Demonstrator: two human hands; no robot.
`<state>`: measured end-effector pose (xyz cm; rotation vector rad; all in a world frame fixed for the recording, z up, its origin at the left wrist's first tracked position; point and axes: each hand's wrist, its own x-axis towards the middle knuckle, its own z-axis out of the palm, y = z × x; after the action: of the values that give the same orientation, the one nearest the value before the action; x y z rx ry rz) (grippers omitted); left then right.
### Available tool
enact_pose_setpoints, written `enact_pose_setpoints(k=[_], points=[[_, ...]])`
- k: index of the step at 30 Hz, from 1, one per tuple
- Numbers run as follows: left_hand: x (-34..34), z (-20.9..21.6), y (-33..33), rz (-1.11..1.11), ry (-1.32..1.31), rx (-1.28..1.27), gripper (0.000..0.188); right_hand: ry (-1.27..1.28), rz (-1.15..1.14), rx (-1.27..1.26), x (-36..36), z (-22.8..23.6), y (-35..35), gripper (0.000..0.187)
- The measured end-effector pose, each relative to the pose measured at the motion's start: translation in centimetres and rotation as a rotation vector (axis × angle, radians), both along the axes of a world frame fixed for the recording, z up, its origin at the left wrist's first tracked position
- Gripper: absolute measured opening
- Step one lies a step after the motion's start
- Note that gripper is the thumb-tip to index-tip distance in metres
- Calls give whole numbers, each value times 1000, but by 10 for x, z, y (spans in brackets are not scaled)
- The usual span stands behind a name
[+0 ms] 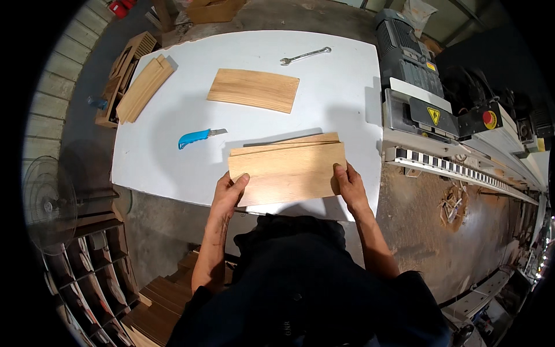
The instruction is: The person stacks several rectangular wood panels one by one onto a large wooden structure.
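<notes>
Two hands gripped a stack of pale wooden boards (289, 173) at the lower centre of the frame.
The left hand (232, 189) and right hand (351, 188) were closed on opposite short ends, thumbs on top, the other fingers mostly hidden; at least two boards showed, the full count unclear. The white counter (341, 87) stood in a workshop: one see-through fan (51, 205) at far left, one board pile (145, 89), uncountable, upper left, one blue-handled knife (195, 139) left of centre, one single board (254, 89) and one wrench (306, 56) upper centre, one grey machine (413, 107) at right, its far end fading into darkness.
</notes>
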<state>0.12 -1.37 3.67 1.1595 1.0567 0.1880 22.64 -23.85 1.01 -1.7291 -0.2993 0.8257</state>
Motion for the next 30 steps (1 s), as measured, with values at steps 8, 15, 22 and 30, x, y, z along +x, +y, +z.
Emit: enact_pose_setpoints(k=[8,15,22,30], points=[[0,-10,-4,61,-91,0,48,93,39,-32,7,14,1,50],[0,-16,-6,81,-174,-20,55,151,25,-10,15,11,5,50],[3,-10,-9,31,-140,0,53,212,34,10,14,15,8,37],[2,-15,-8,65,-184,-14,55,111,30,-14,16,11,9,37]])
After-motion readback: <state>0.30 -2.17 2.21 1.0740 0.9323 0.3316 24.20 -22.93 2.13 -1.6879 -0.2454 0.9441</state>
